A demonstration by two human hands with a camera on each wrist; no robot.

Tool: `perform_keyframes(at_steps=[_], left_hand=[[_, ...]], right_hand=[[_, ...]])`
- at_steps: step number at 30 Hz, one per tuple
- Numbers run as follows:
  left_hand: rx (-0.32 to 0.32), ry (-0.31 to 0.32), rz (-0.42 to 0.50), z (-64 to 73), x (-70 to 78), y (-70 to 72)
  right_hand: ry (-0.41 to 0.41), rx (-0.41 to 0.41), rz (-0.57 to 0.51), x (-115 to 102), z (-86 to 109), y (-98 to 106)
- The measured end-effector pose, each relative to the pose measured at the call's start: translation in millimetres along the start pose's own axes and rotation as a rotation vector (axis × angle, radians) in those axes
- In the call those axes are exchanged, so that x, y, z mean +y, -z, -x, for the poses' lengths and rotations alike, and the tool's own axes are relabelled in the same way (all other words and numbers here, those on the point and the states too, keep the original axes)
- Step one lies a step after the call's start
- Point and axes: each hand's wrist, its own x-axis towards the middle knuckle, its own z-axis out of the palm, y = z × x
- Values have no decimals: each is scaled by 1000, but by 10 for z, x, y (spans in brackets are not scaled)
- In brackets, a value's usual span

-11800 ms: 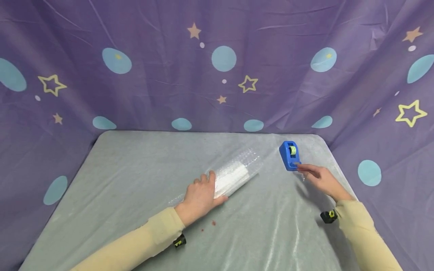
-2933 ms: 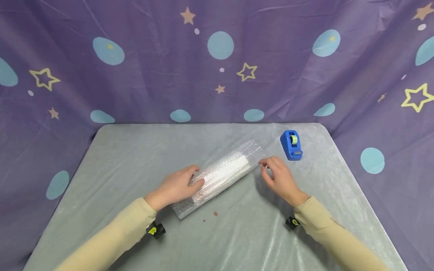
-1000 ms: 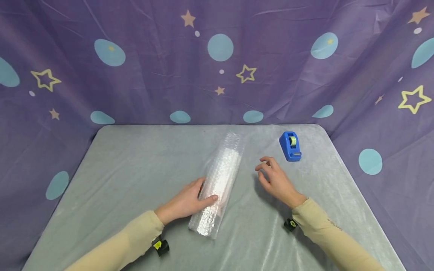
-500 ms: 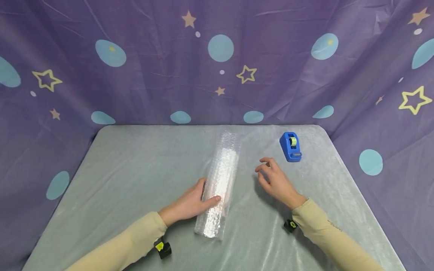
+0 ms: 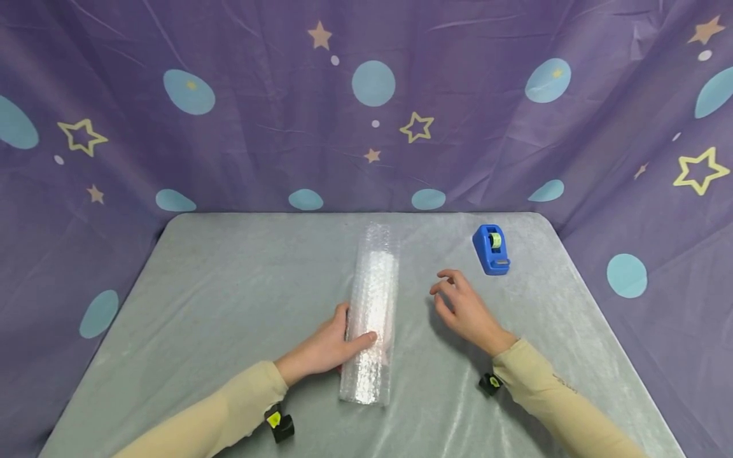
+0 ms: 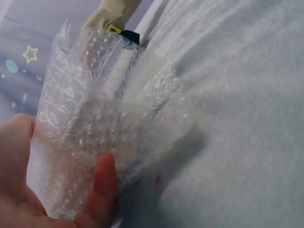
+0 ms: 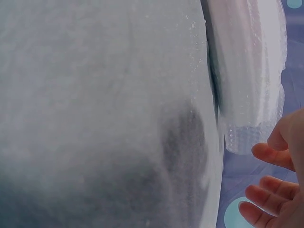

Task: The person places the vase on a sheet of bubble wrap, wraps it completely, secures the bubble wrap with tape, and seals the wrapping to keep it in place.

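Observation:
A long white item wrapped in clear bubble wrap (image 5: 375, 280) stands out in the middle of the head view, its length running away from the person. My left hand (image 5: 329, 343) grips the near part of this bundle, thumb on top and fingers underneath. In the left wrist view, the fingers of the left hand (image 6: 102, 190) show around the open, layered end of the bubble wrap (image 6: 114, 118). To the right of the bundle, my right hand (image 5: 466, 312) hovers above the table with loosely bent fingers and holds nothing. The right wrist view shows that hand (image 7: 285, 180) apart from the wrap (image 7: 251, 71).
A blue tape dispenser (image 5: 491, 250) with a tape roll sits at the back right of the table, beyond the right hand. Grey cloth covers the table (image 5: 229, 273). A purple curtain (image 5: 258, 127) with stars and dots hangs behind and at the sides.
Earlier the right hand was at the tape dispenser; it then drew back beside the bundle. The left hand has since gripped the bundle and turned it from slanted to nearly straight ahead.

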Motion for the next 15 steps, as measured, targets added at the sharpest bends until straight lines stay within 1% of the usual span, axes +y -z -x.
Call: perform_keyframes(at_steps=[2,8,13,15], left_hand=[[0,3,20,1,10,-16],[-2,10,40,1,28,-63],[10,-16,67,11,59,-98],[3,-12,93,19,74,-107]], right_hand=[[-1,2,-2,-3,3,0],[1,-1,3,-4,13,-4],[-12,-9,6,-3,18,-3],[-12,-8,8,1,20,-5]])
